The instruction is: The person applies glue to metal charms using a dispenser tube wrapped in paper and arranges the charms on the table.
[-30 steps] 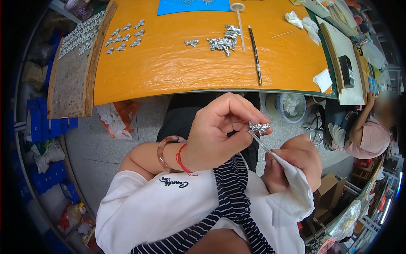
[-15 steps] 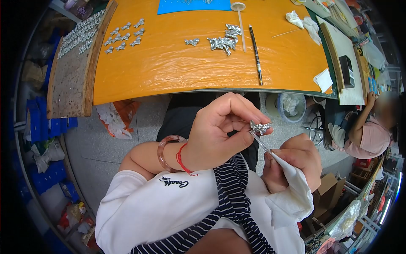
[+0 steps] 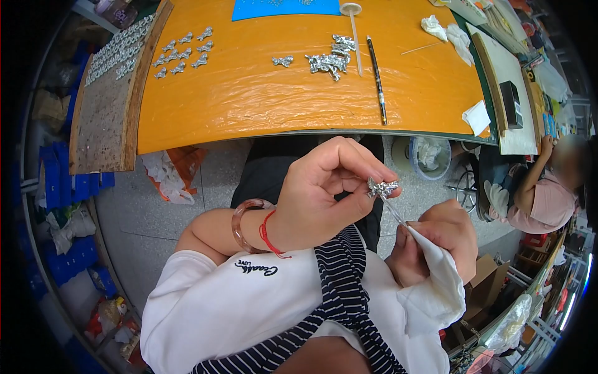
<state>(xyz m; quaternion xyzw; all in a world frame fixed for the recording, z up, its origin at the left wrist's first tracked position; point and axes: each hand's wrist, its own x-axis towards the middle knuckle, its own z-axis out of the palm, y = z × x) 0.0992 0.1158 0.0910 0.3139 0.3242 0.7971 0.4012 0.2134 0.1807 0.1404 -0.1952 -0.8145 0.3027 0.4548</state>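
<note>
My left hand (image 3: 327,187), with a red string and a bangle at the wrist, pinches a small shiny silver figurine (image 3: 384,188) between thumb and fingers. Its exact shape is hard to make out. My right hand (image 3: 445,234) is closed round a thin, clear-looking stick (image 3: 394,212), whose far end meets the figurine's underside. A white cloth (image 3: 439,268) is also gripped in the right hand and hangs down against the shirt. Both hands are held above my lap, in front of the table edge.
The orange-covered table (image 3: 249,106) bears silver figurines (image 3: 184,53) in rows, a silver pile (image 3: 327,65), a black pencil (image 3: 377,81) and a white-topped stick (image 3: 354,37). A board (image 3: 103,124) holds many small pieces. A bin (image 3: 430,156) and a seated person (image 3: 548,193) are at right.
My right hand has shifted slightly to the right with the cloth, and the stick's tip has moved along the figurine. My left hand stays almost still.
</note>
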